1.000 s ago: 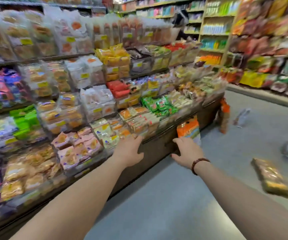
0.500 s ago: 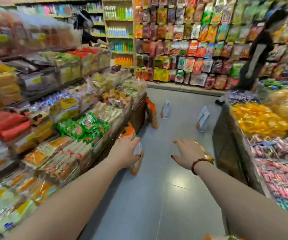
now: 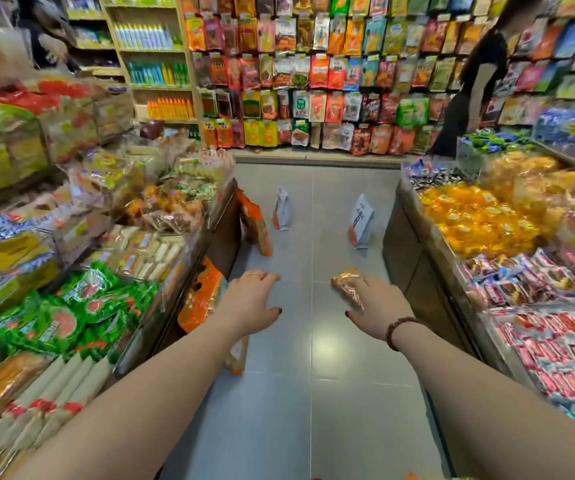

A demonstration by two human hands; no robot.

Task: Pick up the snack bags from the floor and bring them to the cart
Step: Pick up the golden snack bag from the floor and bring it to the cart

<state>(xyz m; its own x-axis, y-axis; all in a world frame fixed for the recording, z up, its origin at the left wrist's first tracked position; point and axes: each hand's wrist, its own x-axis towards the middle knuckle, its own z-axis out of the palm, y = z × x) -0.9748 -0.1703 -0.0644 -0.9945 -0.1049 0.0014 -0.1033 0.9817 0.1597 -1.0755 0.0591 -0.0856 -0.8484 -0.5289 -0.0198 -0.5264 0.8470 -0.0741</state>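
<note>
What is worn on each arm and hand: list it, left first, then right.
Left hand: a thin ring on one finger and dark red nail polish. Right hand: a bracelet of dark reddish-brown beads at the wrist, and the same dark red polish. No sleeves show on either arm.

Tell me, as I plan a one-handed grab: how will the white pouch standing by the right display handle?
The white pouch stands upright on its narrow base, so a nudge would probably tip it. It looks like thin film, so likely light and floppy near the top.
</note>
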